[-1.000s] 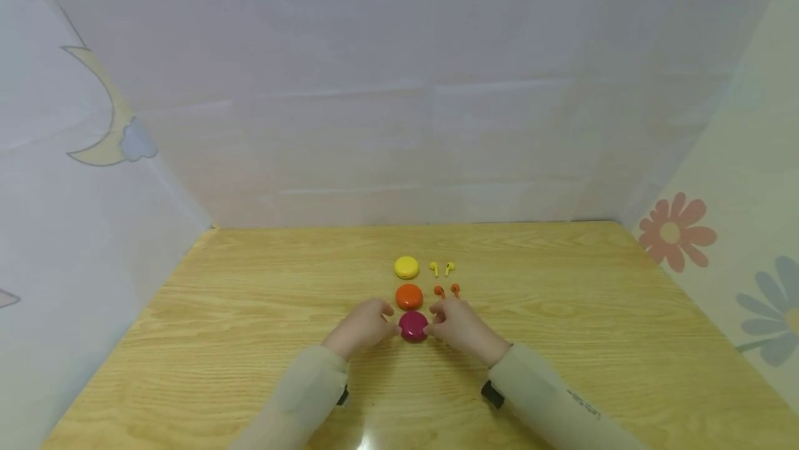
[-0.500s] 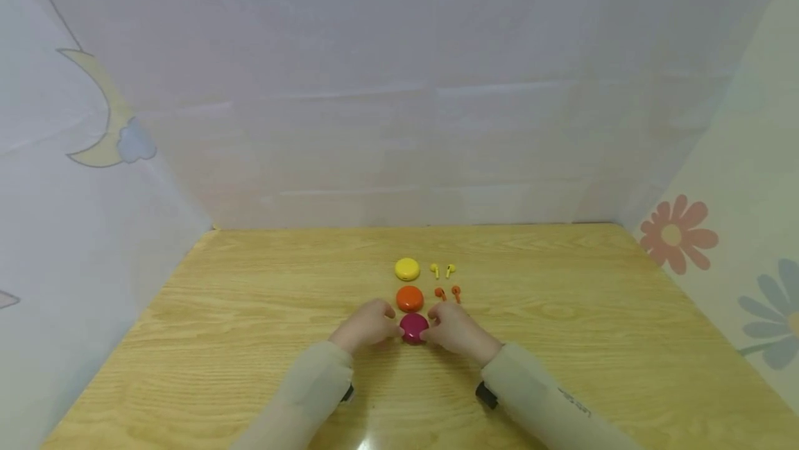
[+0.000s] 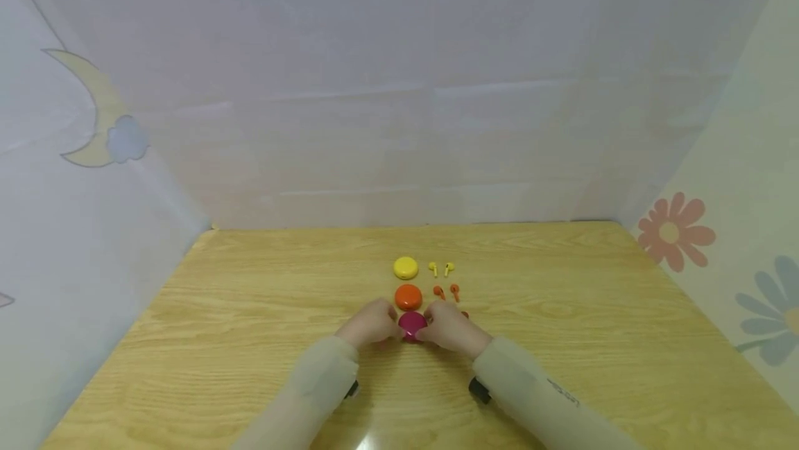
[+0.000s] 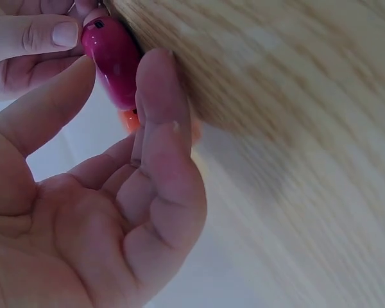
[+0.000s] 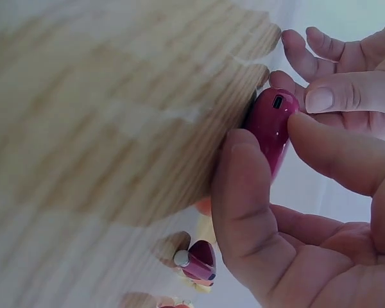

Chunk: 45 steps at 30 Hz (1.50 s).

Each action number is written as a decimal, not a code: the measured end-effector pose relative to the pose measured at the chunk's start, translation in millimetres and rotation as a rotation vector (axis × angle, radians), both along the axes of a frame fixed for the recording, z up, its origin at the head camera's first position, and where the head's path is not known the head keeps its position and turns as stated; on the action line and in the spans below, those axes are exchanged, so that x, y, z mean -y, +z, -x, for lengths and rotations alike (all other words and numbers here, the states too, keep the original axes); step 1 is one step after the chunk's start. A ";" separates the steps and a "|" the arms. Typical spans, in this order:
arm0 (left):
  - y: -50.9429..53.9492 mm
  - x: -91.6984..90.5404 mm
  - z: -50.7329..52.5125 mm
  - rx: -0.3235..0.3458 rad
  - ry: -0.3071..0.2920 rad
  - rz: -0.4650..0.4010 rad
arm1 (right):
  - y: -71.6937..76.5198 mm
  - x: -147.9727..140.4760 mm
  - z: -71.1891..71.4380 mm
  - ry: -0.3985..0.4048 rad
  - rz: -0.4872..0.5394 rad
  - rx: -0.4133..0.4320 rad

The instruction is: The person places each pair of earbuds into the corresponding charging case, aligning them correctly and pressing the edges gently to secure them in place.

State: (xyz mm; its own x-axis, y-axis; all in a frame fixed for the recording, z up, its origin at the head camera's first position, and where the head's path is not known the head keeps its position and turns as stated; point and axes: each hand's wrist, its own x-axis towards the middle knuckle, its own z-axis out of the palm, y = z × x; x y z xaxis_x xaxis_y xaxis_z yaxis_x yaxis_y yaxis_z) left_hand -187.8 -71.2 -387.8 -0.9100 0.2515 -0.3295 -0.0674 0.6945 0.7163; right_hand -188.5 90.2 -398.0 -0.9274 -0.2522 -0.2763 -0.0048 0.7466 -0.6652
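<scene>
A round magenta earbud case (image 3: 412, 325) lies on the table between both hands in the head view, nearest me in a column of cases. My left hand (image 3: 371, 323) pinches its left edge between thumb and fingers. From the other side, my right hand (image 3: 452, 328) pinches the right edge. The right wrist view shows a charging port on the case (image 5: 268, 128), facing me. One magenta earbud (image 5: 199, 262) lies on the table below the right hand there; in the head view that hand covers most of it.
Beyond the magenta case sit an orange case (image 3: 408, 297) and a yellow case (image 3: 406, 267). To their right lie two orange earbuds (image 3: 455, 292) and two yellow earbuds (image 3: 449, 269). A pale cloth wall (image 3: 399, 159) stands behind the wooden table (image 3: 250, 297).
Both hands have drawn slightly inward around the magenta case. A bit of red now shows past my right hand. The case and the other earbuds stay about where they were.
</scene>
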 end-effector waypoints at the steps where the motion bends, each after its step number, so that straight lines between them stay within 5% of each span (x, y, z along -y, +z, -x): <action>1: -0.5 -0.3 0.3 0.002 -0.002 -0.011 | -0.2 0.2 0.1 0.001 0.002 0.001; 10: -6.2 -4.6 2.8 0.006 -0.050 -0.076 | -2.7 0.2 2.1 0.016 0.012 -0.012; 22: -7.9 -4.9 1.1 0.057 -0.008 -0.089 | -6.3 -2.0 0.6 0.019 0.070 0.017; 33: -7.7 -6.0 -1.7 0.111 0.038 -0.168 | -4.3 -3.9 -3.2 0.027 0.072 -0.050; 45: 0.8 2.6 -7.7 0.161 0.069 -0.337 | 7.2 -7.9 -7.4 -0.039 0.230 -0.051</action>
State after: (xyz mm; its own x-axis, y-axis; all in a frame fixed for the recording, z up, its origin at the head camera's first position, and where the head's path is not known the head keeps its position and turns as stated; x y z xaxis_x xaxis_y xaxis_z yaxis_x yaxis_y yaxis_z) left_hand -180.1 -73.8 -387.0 -0.8722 0.3097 -0.3787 -0.2362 0.4114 0.8803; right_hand -181.1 98.1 -390.8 -0.9489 -0.2670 -0.1680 -0.0173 0.5756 -0.8175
